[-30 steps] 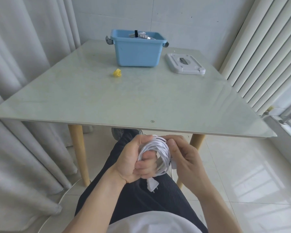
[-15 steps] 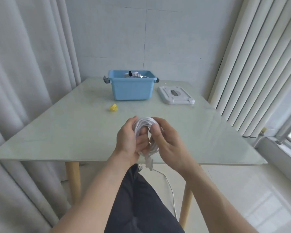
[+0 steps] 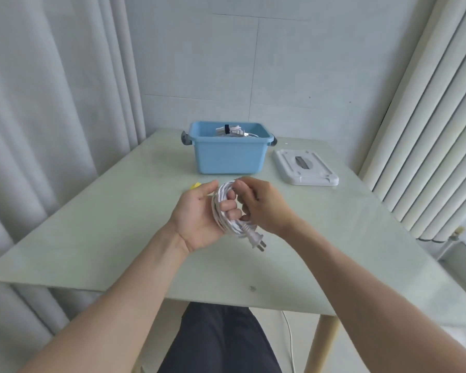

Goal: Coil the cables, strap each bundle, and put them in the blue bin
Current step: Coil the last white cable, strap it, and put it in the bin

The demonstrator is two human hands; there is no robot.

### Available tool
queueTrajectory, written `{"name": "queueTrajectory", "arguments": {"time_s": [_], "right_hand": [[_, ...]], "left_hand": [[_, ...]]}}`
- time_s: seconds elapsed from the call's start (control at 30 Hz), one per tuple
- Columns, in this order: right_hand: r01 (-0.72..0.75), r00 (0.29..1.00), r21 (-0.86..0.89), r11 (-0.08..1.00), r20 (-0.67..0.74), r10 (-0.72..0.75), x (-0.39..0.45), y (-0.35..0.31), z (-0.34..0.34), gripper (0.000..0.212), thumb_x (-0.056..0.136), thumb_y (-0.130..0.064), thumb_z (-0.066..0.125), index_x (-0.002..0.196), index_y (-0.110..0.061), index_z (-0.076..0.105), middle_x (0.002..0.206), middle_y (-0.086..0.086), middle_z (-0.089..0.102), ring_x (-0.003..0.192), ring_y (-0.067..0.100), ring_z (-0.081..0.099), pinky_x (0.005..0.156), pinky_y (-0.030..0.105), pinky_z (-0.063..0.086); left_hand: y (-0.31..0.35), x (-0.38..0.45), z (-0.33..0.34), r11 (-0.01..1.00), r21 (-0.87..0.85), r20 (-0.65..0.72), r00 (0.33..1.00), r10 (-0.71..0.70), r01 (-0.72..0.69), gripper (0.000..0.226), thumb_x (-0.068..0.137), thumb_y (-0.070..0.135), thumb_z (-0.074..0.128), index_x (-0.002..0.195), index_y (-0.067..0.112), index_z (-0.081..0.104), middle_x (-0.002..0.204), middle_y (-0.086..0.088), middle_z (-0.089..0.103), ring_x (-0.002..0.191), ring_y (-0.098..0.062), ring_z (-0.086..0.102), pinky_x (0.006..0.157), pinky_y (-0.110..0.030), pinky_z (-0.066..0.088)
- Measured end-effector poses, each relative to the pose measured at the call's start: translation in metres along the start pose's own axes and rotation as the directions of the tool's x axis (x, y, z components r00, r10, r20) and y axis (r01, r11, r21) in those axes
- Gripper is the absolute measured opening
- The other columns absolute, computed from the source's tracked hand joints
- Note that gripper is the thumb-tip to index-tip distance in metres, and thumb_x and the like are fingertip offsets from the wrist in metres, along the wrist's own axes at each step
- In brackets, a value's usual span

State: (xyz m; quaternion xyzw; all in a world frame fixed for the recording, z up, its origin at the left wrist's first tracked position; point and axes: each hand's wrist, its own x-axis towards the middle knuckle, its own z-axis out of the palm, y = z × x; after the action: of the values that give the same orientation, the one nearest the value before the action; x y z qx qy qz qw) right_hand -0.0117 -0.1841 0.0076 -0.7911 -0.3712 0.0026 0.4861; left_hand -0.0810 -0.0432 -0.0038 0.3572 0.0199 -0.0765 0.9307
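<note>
A white cable coil [image 3: 221, 211] sits upright between both hands above the middle of the table. My left hand [image 3: 199, 216] grips it with fingers curled through the loop. My right hand [image 3: 261, 203] pinches the coil's top and right side. A white two-pin plug [image 3: 256, 239] hangs out below the coil. The blue bin [image 3: 230, 157] stands at the table's far side with a strapped white bundle [image 3: 230, 130] inside. A yellow strap [image 3: 194, 186] lies on the table just behind my left hand, mostly hidden.
A white bin lid [image 3: 304, 170] lies flat to the right of the bin. The pale green glass table [image 3: 92, 238] has curtains at its left and vertical blinds at its right. A loose white cable [image 3: 289, 337] hangs under the table's near edge.
Both hands rose with the coil from my lap to above the table and moved toward the bin. The camera tilted up. The plug now hangs out to the lower right.
</note>
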Motion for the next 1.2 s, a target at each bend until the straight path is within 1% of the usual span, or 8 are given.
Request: {"name": "queueTrajectory", "arguments": {"time_s": [0.1, 0.23, 0.4, 0.57, 0.77, 0.9, 1.07, 1.2], "right_hand": [[0.066, 0.995, 0.114, 0.991, 0.067, -0.074, 0.028, -0.001, 0.013, 0.042, 0.108, -0.032, 0.039, 0.086, -0.008, 0.065, 0.071, -0.002, 0.058, 0.064, 0.008, 0.05, 0.064, 0.024, 0.044], [-0.076, 0.991, 0.211, 0.974, 0.125, 0.051, 0.08, 0.01, 0.029, 0.041, 0.109, -0.035, 0.033, 0.116, -0.017, 0.07, 0.098, 0.009, 0.07, 0.085, 0.017, 0.059, 0.084, 0.035, 0.055], [-0.069, 0.949, -0.3, 0.951, 0.274, 0.155, 0.13, 0.044, 0.056, 0.044, 0.095, -0.014, 0.059, 0.137, -0.026, 0.056, 0.128, 0.005, 0.058, 0.102, 0.019, 0.059, 0.091, 0.026, 0.044], [0.027, 0.918, -0.38, 0.925, 0.375, 0.127, 0.151, 0.061, 0.079, 0.033, 0.087, -0.022, 0.071, 0.12, -0.025, 0.071, 0.101, -0.001, 0.06, 0.088, 0.016, 0.055, 0.078, 0.022, 0.038], [-0.155, 0.936, -0.198, 0.968, 0.283, 0.208, 0.16, 0.057, 0.026, 0.022, 0.081, -0.04, 0.08, 0.078, -0.02, 0.071, 0.067, -0.005, 0.073, 0.054, 0.003, 0.061, 0.053, 0.018, 0.047], [-0.181, 0.919, -0.275, 0.944, 0.295, 0.262, 0.157, 0.043, -0.031, 0.031, 0.082, -0.047, 0.077, 0.076, -0.018, 0.068, 0.069, -0.01, 0.074, 0.06, 0.004, 0.067, 0.055, 0.02, 0.048], [-0.171, 0.936, -0.168, 0.971, 0.281, 0.214, 0.147, 0.041, -0.078, 0.031, 0.071, -0.051, 0.084, 0.08, -0.022, 0.077, 0.075, -0.001, 0.073, 0.066, 0.012, 0.059, 0.067, 0.04, 0.053], [-0.158, 0.974, 0.02, 0.987, 0.171, 0.152, 0.149, 0.049, -0.087, 0.008, 0.074, -0.034, 0.086, 0.079, -0.03, 0.081, 0.077, 0.008, 0.074, 0.064, 0.015, 0.049, 0.061, 0.036, 0.041]], "left_hand": [[0.022, 0.012, -0.008, 0.965, 0.218, -0.168, 0.969, 0.181, -0.143, 0.037, 0.096, 0.03, 0.04, 0.061, 0.017, 0.042, 0.042, 0.007, 0.022, 0.039, -0.011, 0.018, 0.055, -0.03, 0.024], [0.062, 0.025, -0.024, 0.856, 0.474, -0.376, 0.832, 0.409, -0.206, 0.042, 0.1, 0.031, 0.037, 0.06, 0.021, 0.031, 0.047, 0.006, 0.014, 0.041, -0.013, 0.01, 0.05, -0.027, 0.024], [0.101, 0.036, -0.044, 0.791, 0.584, -0.462, 0.726, 0.51, -0.184, 0.039, 0.096, 0.026, 0.037, 0.058, 0.02, 0.028, 0.049, 0.004, 0.014, 0.047, -0.015, 0.008, 0.047, -0.026, 0.024], [0.124, 0.054, -0.055, 0.793, 0.596, -0.468, 0.747, 0.472, -0.128, 0.05, 0.103, 0.035, 0.033, 0.056, 0.018, 0.031, 0.045, 0.002, 0.016, 0.041, -0.013, 0.01, 0.046, -0.024, 0.024], [0.132, 0.084, -0.039, 0.75, 0.661, -0.491, 0.766, 0.415, 0.017, 0.04, 0.089, 0.028, 0.037, 0.051, 0.015, 0.034, 0.044, 0.0, 0.019, 0.038, -0.014, 0.01, 0.048, -0.027, 0.024], [0.125, 0.112, -0.012, 0.669, 0.736, -0.493, 0.76, 0.424, 0.104, 0.038, 0.089, 0.03, 0.041, 0.055, 0.014, 0.035, 0.043, 0.001, 0.023, 0.038, -0.016, 0.013, 0.051, -0.029, 0.025], [0.118, 0.15, 0.019, 0.452, 0.844, -0.44, 0.854, 0.276, 0.288, 0.033, 0.091, 0.031, 0.044, 0.064, 0.011, 0.043, 0.041, 0.003, 0.027, 0.034, -0.016, 0.018, 0.045, -0.023, 0.028], [0.104, 0.173, 0.018, 0.374, 0.894, -0.354, 0.9, 0.256, 0.245, 0.038, 0.095, 0.039, 0.046, 0.07, 0.01, 0.05, 0.044, 0.001, 0.036, 0.034, -0.017, 0.028, 0.047, -0.024, 0.034]]}}
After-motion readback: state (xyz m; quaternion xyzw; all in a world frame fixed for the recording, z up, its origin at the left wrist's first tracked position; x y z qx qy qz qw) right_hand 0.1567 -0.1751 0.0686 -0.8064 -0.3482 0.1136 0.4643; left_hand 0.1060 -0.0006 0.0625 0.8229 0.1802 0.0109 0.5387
